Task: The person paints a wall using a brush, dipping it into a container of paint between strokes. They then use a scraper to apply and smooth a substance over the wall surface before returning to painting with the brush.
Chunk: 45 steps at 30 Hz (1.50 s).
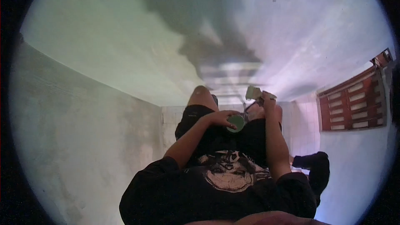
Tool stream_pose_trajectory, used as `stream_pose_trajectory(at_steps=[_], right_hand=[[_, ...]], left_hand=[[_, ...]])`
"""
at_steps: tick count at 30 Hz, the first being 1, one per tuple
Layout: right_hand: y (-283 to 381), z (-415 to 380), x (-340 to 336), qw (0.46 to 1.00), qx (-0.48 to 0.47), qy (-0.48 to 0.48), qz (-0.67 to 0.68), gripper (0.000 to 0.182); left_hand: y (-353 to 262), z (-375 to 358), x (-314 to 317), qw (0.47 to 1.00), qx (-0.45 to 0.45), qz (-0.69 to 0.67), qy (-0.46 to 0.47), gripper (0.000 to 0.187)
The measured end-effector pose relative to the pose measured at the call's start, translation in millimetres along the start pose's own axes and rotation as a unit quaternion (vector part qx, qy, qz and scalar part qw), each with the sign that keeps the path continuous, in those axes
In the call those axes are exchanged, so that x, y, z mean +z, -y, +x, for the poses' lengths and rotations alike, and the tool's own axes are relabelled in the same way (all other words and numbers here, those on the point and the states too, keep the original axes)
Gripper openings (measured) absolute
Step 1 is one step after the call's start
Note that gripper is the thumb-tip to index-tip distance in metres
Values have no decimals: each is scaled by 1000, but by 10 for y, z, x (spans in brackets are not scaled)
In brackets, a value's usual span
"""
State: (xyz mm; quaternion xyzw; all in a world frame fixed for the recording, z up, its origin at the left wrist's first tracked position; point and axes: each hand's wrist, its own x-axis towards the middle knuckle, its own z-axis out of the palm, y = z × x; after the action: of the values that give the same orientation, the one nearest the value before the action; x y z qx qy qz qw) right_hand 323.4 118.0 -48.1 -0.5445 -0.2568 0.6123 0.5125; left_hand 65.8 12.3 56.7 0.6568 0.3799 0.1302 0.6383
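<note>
My left hand (218,118) is closed around the rim of a small round container (235,123) with green paint-like stuff in it, held low in front of my lap. To the right of it, my right hand (268,100) grips what looks like a wide paintbrush (253,93) with a pale green head. The brush head points left, toward the wall side, and stands apart from the container. Part of its handle is hidden by my fingers.
A large pale wall (125,37) rises ahead, with a dark shadow across it. Another, patchy grey wall (83,141) is on the left. At the right is a reddish-brown slatted window (352,100). Dark cloth (318,171) shows behind my right arm.
</note>
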Motion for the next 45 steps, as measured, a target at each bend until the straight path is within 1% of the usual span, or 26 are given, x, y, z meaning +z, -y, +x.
stream_pose_trajectory(at_steps=[1,3,4,6,8,9,10,12,13,14,15,16,17,19,20,22,23,24,25,26,28,30,32,36,40,45], right_hand=[[-55,61,-33,1000,-4,-20,-5,25],[-150,156,-139,999,-4,-33,-38,25],[-162,218,-179,997,-7,-36,-66,25],[-97,148,-149,998,3,-46,-39,30],[-256,343,-266,982,-40,-65,-170,37],[-278,371,-263,988,-15,-57,-141,44],[-297,391,-274,988,-16,-58,-143,44],[-245,368,-209,1000,6,-24,-19,26],[-433,694,-400,989,-53,-81,-108,25],[-703,964,-676,964,-107,-135,-200,24],[-478,688,-567,981,-103,-104,-126,23],[7,297,-298,991,-107,-71,-46,23],[313,67,-158,990,-108,-72,-46,23],[671,-279,-30,992,-69,-96,45,26],[761,-312,-52,989,-55,-101,97,32],[764,-334,-144,980,-79,-70,169,31],[772,-357,-117,976,-82,-90,181,30],[778,-396,-82,972,-83,-113,190,30],[768,-456,-75,973,-70,-107,193,30],[744,-487,-62,973,-60,-101,199,30],[663,-544,-64,975,-44,-83,202,30],[617,-536,-92,976,-35,-76,202,32],[611,-569,-55,978,-38,-34,204,32],[688,-688,41,975,-51,-60,208,31],[780,-783,108,967,-88,-15,238,31],[820,-842,38,985,-94,40,140,29]], left_hand=[[65,5,28,1000,4,-9,7,84],[139,37,11,1000,5,22,4,104],[239,74,8,1000,11,23,9,104],[423,126,15,998,55,37,18,119],[389,122,4,998,58,30,22,123],[383,109,15,998,53,18,27,126],[418,112,15,998,56,16,27,126],[581,200,74,987,127,98,-2,117],[614,229,95,984,134,118,-30,107],[237,128,51,987,95,127,-10,94],[277,150,64,994,74,81,-8,89],[294,168,88,997,56,44,-10,84],[188,140,72,997,58,44,-8,84],[-33,70,36,998,48,23,35,96],[78,142,48,998,46,22,43,96],[424,362,130,986,137,91,10,94],[464,392,147,992,121,37,1,92],[569,500,150,991,112,75,19,93],[185,375,74,997,57,17,50,94],[326,459,92,991,115,63,35,94],[534,582,137,991,113,64,14,94],[561,653,158,990,119,68,25,94],[532,677,133,989,124,77,28,94],[489,624,133,988,120,91,30,89],[526,610,97,993,100,51,21,85],[590,596,41,992,101,75,10,86]])
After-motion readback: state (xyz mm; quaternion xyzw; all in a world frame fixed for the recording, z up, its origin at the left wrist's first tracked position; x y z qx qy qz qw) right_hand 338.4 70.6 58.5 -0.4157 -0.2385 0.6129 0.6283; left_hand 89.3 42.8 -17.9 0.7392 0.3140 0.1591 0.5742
